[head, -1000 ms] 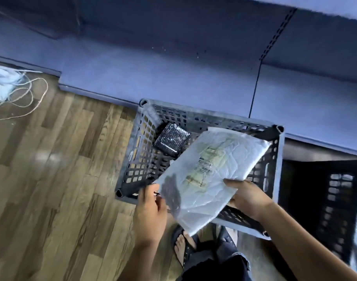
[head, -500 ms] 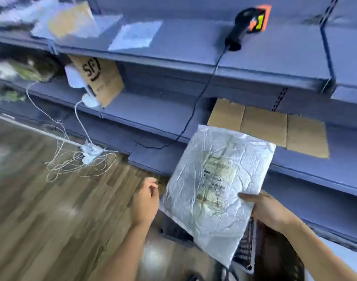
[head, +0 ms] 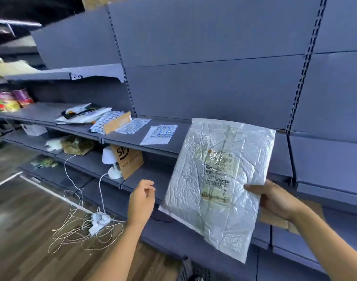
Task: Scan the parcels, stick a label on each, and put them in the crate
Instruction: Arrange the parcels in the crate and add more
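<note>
The grey shelf [head: 129,139] runs across ahead; the white parcel [head: 218,189] hangs before it, long axis near upright, top leaning right, pinched at its right edge by the right hand [head: 275,199]; the left hand [head: 142,199], loosely curled and empty, lies nearer the label sheet [head: 160,134] above it.

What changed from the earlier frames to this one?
The white parcel was lifted from above the crate to shelf height. The left hand came off its edge and now hangs free, loosely curled. The right hand still grips the parcel's right edge, printed side showing.
</note>
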`<action>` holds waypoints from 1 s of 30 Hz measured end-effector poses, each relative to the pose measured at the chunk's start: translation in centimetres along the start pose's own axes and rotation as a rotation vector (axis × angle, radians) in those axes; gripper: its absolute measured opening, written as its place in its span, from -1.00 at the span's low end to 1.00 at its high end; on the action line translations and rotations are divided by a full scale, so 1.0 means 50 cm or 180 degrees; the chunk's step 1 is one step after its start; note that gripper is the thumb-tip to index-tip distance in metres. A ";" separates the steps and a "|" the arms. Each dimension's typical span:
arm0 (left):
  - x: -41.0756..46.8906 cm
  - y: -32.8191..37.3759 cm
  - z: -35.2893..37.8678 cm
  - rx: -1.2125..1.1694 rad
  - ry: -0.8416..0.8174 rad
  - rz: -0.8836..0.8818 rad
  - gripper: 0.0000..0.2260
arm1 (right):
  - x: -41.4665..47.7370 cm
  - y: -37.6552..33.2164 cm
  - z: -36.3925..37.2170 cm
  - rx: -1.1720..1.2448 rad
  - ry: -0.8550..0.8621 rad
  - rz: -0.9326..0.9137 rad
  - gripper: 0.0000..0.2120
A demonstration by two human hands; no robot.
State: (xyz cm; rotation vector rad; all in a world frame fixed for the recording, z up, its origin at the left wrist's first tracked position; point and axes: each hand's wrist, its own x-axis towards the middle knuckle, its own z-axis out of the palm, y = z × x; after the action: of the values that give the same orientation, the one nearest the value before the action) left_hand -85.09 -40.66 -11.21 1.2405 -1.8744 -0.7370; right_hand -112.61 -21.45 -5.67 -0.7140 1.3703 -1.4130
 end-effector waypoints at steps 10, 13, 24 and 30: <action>0.146 0.035 0.050 -0.0182 -0.0122 0.0293 -0.77 | 0.094 -0.116 -0.009 -0.0091 0.0305 -0.0300 -0.81; 0.211 0.020 0.058 -0.0296 -0.0170 0.0315 -0.77 | 0.137 -0.132 0.005 -0.0076 0.0380 -0.0371 -0.78; 0.482 -0.059 -0.004 -0.0593 -0.0667 0.0544 -0.96 | 0.287 -0.134 0.136 0.0300 0.0779 -0.0596 -0.67; 0.571 -0.057 -0.004 -0.1156 -0.1384 0.0402 -0.51 | 0.318 -0.135 0.189 0.0487 0.0943 -0.0654 -0.66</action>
State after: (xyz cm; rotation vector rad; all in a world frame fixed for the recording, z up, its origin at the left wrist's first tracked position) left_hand -90.44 -68.26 -5.50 0.7656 -2.0140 -1.2892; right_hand -110.87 -40.51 -1.01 -0.5733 1.4238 -1.8237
